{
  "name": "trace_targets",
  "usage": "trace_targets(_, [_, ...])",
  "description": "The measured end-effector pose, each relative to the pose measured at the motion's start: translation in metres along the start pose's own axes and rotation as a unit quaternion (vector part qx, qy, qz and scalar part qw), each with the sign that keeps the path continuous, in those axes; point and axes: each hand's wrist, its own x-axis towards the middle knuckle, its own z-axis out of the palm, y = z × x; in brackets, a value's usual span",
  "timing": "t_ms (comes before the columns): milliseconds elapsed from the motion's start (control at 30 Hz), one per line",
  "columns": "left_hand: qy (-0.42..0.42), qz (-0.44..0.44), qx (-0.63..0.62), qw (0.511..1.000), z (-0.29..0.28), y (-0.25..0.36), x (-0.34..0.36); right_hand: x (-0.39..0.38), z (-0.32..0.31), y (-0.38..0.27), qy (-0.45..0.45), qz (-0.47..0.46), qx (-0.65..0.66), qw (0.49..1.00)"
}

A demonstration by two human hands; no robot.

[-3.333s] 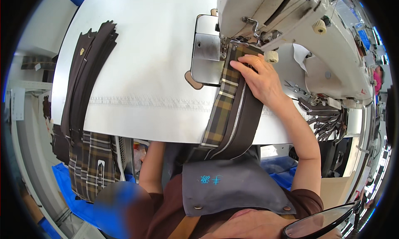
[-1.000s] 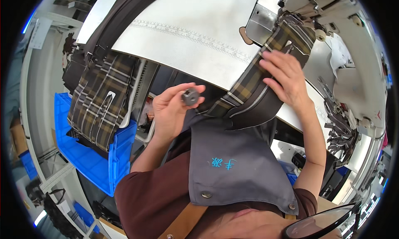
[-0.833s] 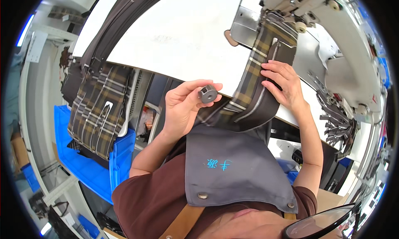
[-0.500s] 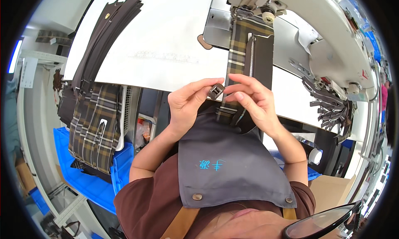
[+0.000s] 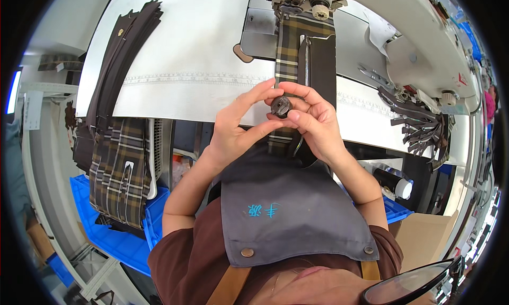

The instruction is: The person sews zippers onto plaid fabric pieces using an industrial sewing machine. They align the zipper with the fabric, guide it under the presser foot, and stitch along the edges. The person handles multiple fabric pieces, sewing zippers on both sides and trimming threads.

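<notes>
A small, round, dark metal bobbin case (image 5: 281,107) is up between my two hands, in front of the table edge. My right hand (image 5: 318,122) grips its right side, thumb tip against the rim and fingers curled behind. From the left, my left hand (image 5: 233,122) closes around it, fingertips at the top and thumb along the underside. Behind my hands lies a plaid fabric piece (image 5: 287,53) with a dark panel (image 5: 322,61) and a silver zipper (image 5: 307,66). Its far end is under the sewing machine head (image 5: 310,0), and its near end hangs over the edge toward my apron.
Dark strips (image 5: 124,61) are stacked on the left of the white table (image 5: 196,95). Below them, plaid pieces (image 5: 119,170) drape over a blue bin (image 5: 111,241). Scissors (image 5: 374,74) and a bunch of zippers (image 5: 419,117) lie right. A white-capped bottle (image 5: 400,187) is below the table.
The bobbin case has turned, showing its round face. My right fingers have closed onto it, and my left hand has shifted from a pinch to a wider hold. The view has shifted slightly.
</notes>
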Motion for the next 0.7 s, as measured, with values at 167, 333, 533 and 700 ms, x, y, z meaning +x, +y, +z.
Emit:
trace_targets(167, [-0.032, 0.016, 0.071, 0.997, 0.0, 0.001, 0.011, 0.001, -0.007, 0.002, -0.015, 0.011, 0.033, 0.999])
trace_targets(333, [-0.032, 0.049, 0.114, 0.992, 0.003, 0.001, 0.015, 0.003, -0.009, 0.003, -0.032, 0.02, 0.089, 0.995])
trace_targets(533, [-0.018, 0.048, 0.163, 0.985, 0.004, 0.002, 0.019, 0.004, -0.007, 0.001, -0.016, 0.081, 0.228, 0.97])
trace_targets(700, [0.014, 0.056, 0.161, 0.985, 0.007, 0.002, 0.02, 0.002, 0.001, -0.004, 0.049, 0.092, 0.188, 0.977])
